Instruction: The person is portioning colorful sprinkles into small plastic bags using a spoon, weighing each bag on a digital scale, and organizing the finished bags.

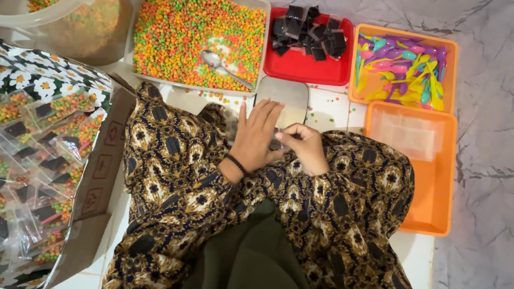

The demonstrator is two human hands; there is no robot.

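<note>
Clear plastic: one small bag, held low over the lap between both hands, just in front of a small grey scale. Left hand lies flat with fingers extended, pressed along the bag; right hand has fingers curled, pinching the bag's edge. Supplies on the floor ahead: clear tub of orange, green and yellow cereal balls with a metal spoon in it, red tray of dark sachets, orange tray of coloured plastic spoons, second orange tray holding empty bags (few visible). Finished stock: a cardboard box at the person's left, piled with filled packets. Judged progress: many packets done, ample cereal, sachets and spoons left; the current bag seems at sealing.
</note>
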